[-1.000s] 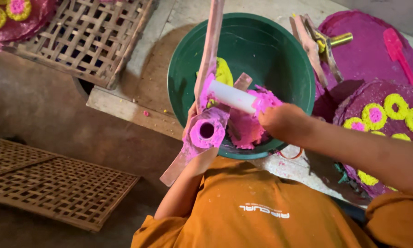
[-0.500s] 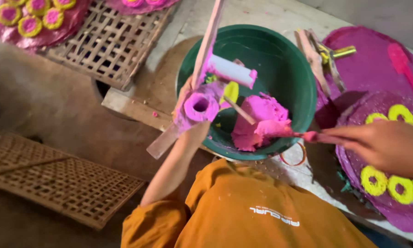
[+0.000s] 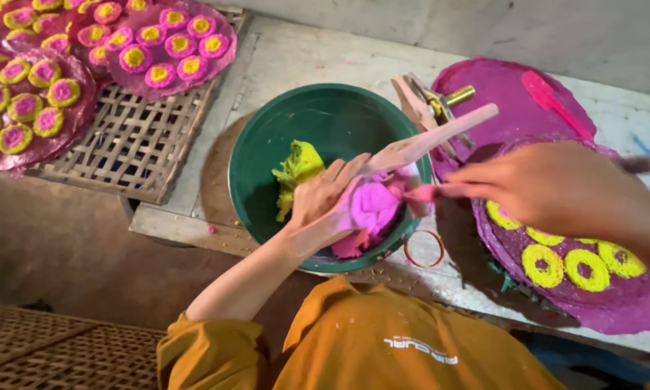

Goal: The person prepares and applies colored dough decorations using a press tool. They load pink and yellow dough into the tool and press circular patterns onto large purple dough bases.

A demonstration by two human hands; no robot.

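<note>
a worn, pale wooden table (image 3: pixel 318 65) fills the head view, with a dim earthen floor below it and a woven bamboo rack (image 3: pixel 133 141) at the upper left carrying purple sheets (image 3: pixel 32 108) dotted with pink-and-yellow rings. a green basin (image 3: pixel 267 144) sits in the middle of the table, close to the person's orange shirt (image 3: pixel 383 347), so both arms reach it easily. inside lie a lump of yellow-green dough (image 3: pixel 298 165) and a mass of pink dough (image 3: pixel 375 206).

the left hand (image 3: pixel 325 198) is curled around a long pink-stained wooden press (image 3: pixel 426 141), which lies tilted across the basin; the fingers wrap its lower end with the thumb over the top, seemingly to steady the dough-filled end above the basin. the right hand (image 3: pixel 549 188) hovers over a purple sheet (image 3: pixel 578 282) bearing yellow rings (image 3: pixel 543 263), fingers drawn together and pinching a thin pink stick (image 3: pixel 430 193) whose tip touches the pink dough. a small orange ring (image 3: pixel 424 249) lies on the table just beside the basin.
</note>
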